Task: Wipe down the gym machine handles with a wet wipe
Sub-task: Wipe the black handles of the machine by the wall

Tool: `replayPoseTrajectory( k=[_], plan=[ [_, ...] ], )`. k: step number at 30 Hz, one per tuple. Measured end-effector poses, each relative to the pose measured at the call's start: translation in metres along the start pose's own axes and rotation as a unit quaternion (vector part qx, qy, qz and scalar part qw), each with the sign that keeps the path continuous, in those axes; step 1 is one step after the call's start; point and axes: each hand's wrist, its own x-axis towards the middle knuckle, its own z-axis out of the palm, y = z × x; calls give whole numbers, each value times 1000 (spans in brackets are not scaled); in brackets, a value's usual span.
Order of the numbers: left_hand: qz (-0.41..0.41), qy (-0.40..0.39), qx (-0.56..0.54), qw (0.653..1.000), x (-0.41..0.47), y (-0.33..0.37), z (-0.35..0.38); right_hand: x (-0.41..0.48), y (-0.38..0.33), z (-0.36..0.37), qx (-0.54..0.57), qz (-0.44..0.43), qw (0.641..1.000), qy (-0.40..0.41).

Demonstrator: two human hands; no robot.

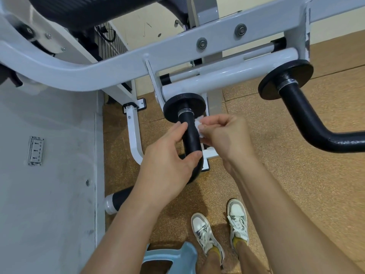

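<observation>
A black curved handle (191,135) hangs from a black disc (184,100) on the white machine frame (122,66). My left hand (167,161) wraps around the handle's lower bend, thumb on its front. My right hand (225,135) pinches a small crumpled white wet wipe (198,126) against the right side of the handle's upper shaft. The handle's lower end, with a white cap (110,204), shows under my left forearm. A second black handle (308,123) with its own disc juts out at the right, untouched.
A grey panel (49,175) with a sticker fills the left side. Cork-coloured floor mats (296,184) lie below. My two feet in white sneakers (219,228) stand at the bottom centre, next to a light-blue plastic stool (173,256). A black padded seat (88,10) sits at the top.
</observation>
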Motion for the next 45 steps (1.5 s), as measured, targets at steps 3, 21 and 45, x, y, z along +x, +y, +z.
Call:
replayPoseTrajectory(
  k=[3,21,45],
  plan=[
    [13,-3,40,999,-5,3,-2,8,-6,5,48,15,999,-10],
    [8,38,110,993,-33,11,5,-51,26,-18,88,24,996,-7],
    [98,76,128,984,-62,-32,-13,-105,50,26,296,88,937,165]
  ],
)
